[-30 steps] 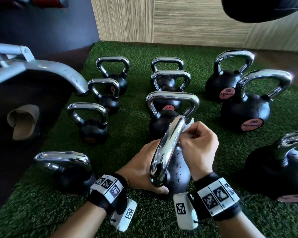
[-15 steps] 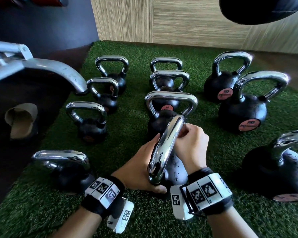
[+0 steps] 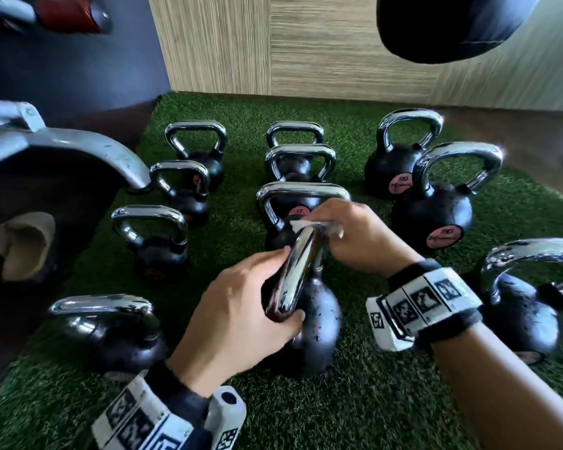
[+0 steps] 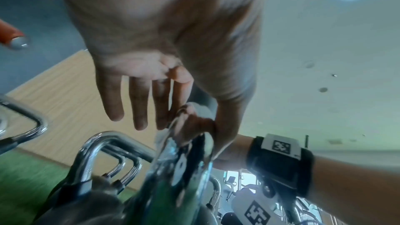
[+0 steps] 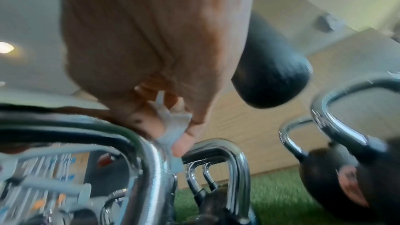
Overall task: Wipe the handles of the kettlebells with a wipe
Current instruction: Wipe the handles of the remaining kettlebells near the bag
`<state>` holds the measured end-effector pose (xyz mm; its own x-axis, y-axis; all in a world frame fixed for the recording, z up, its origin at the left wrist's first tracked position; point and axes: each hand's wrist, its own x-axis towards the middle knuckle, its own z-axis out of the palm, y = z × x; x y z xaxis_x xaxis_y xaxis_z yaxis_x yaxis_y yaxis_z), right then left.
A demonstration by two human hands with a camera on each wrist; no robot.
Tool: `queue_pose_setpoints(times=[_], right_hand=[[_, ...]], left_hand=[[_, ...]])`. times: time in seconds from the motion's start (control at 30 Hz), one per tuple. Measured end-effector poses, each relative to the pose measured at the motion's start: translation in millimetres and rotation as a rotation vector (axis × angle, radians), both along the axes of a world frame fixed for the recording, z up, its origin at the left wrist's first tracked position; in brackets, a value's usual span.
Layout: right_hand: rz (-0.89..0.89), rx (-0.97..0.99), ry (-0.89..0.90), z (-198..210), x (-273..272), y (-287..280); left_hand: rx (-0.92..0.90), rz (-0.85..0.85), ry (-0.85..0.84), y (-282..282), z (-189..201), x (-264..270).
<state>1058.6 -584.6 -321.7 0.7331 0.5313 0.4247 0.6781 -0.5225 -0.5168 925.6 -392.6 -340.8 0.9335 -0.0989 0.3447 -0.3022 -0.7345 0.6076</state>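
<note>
On the green turf stands a black kettlebell (image 3: 319,326) with a chrome handle (image 3: 303,251), end-on to me in the head view. My left hand (image 3: 286,287) holds the near end of that handle: the thumb hooks round its corner and the fingers lie straight along the far side. The left wrist view shows those fingers (image 4: 138,105) extended beside the handle (image 4: 173,160). My right hand (image 3: 322,228) pinches a white wipe (image 3: 316,226) against the handle's far top corner. In the right wrist view the thumb presses the wipe (image 5: 173,122) onto the chrome bend (image 5: 151,156).
Several other kettlebells stand in rows on the turf (image 3: 355,401): the nearest are just behind (image 3: 303,193), at the left (image 3: 111,323) and at the right (image 3: 527,303). A metal machine frame (image 3: 78,151) juts in from the left. A black bag (image 3: 452,24) hangs above.
My right hand has slid the wipe up the handle to its far top corner. My left hand has kept its hold on the near end. The view has moved closer.
</note>
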Motion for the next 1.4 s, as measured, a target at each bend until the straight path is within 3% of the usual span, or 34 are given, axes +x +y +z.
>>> queue_pose_setpoints(times=[0.1, 0.23, 0.37, 0.47, 0.63, 0.73, 0.9, 1.0, 1.1, 1.17, 1.27, 1.33, 1.4], right_hand=[[0.066, -0.116, -0.004, 2, 5, -1], [0.083, -0.103, -0.03, 3, 6, -9], [-0.023, -0.123, -0.041, 4, -14, -28], [-0.173, -0.14, -0.062, -4, -37, -45], [-0.358, -0.156, -0.048, -16, -50, -54], [-0.384, -0.141, -0.037, -14, -49, -47], [-0.338, -0.211, 0.035, 0, -60, -51], [-0.377, -0.236, 0.087, 23, -78, -80], [-0.49, -0.233, 0.296, 43, -97, -126], [-0.529, -0.143, 0.486, 51, -107, -164], [-0.536, 0.051, 0.69, 60, -114, -222], [-0.505, 0.139, 0.746, 67, -116, -254], [-0.446, 0.207, 0.772, 77, -112, -281]], left_hand=[[-0.006, -0.012, -0.016, -5, 9, 2], [0.031, -0.084, 0.065, 0, 21, 8], [0.093, -0.321, 0.245, 27, 30, 38], [0.237, -0.448, 0.319, 40, 41, 65], [0.304, -0.285, 0.236, 46, 41, 73], [0.239, -0.199, 0.182, 45, 25, 60], [0.328, -0.108, 0.075, 26, 21, 37], [0.15, -0.122, -0.113, -9, 28, 31], [-0.12, -0.201, -0.238, -62, 25, 36], [-0.295, -0.253, -0.137, -108, 12, 43], [-0.545, -0.288, 0.221, -181, -25, 60], [-0.576, -0.291, 0.407, -222, -52, 75], [-0.514, -0.262, 0.459, -256, -75, 91]])
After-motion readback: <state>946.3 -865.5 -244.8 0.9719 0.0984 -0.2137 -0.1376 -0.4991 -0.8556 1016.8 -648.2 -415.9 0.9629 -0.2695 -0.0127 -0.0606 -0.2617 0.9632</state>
